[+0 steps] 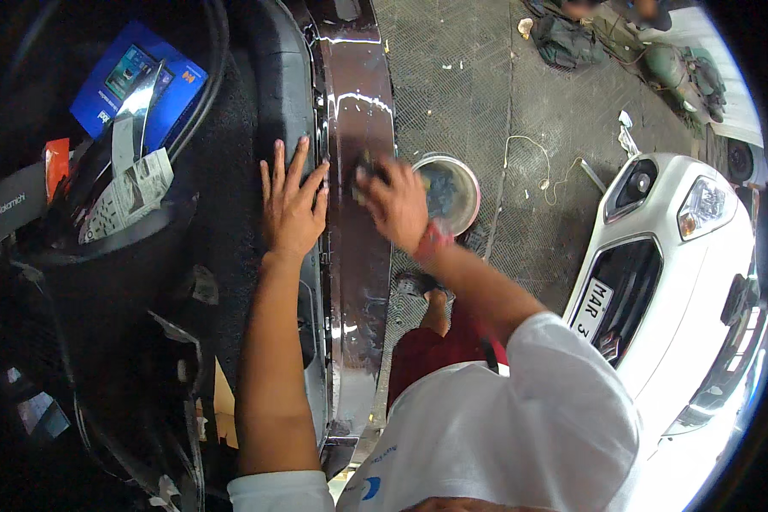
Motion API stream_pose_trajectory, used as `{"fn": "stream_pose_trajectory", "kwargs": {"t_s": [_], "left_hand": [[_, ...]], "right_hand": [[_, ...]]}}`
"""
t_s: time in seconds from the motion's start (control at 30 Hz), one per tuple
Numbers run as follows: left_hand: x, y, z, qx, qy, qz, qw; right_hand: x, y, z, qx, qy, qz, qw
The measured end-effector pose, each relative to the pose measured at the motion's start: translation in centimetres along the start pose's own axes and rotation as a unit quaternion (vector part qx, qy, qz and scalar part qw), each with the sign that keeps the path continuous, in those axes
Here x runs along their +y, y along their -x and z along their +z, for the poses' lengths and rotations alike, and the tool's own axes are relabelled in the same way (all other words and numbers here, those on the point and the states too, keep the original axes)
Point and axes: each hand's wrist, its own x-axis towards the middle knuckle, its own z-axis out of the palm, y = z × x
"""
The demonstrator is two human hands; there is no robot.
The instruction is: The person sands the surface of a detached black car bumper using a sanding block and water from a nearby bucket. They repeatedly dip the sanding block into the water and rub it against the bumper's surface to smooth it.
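Note:
My left hand (293, 205) lies flat with its fingers spread on the black trim (283, 94) along the edge of the car's open cargo space. Just to its right, my right hand (398, 207) is closed on a dark scrubbing pad or cloth (365, 176), blurred so that I cannot make out its exact kind. It presses on the glossy brown car panel (360, 290), which looks wet and streaked. Close beside the right hand, a round pale bucket (474, 200) stands on the floor, with greyish contents inside.
Inside the car are a blue box (175, 81), folded newspaper (136, 194) and a black box (13, 205). A white car (700, 282) stands at the right. Dark bags (567, 41) and a thin cord (533, 145) lie on the textured floor (452, 77). My foot (418, 284) is below the bucket.

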Motion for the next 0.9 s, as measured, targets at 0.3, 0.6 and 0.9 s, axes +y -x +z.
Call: {"fn": "stream_pose_trajectory", "kwargs": {"t_s": [0.3,0.6,0.9], "left_hand": [[0.5,-1.3,-0.4,-0.011,0.004,-0.007,1.000],[0.4,-0.8,-0.7,-0.014,0.013,-0.015,1.000],[0.6,-1.1,-0.4,0.003,0.015,-0.004,1.000]], "right_hand": [[8.2,-19.5,2.5,0.054,0.113,0.001,0.992],[4.8,-14.1,2.8,0.085,0.054,-0.002,0.995],[9.0,-15.0,2.1,0.059,0.094,-0.105,0.988]]}}
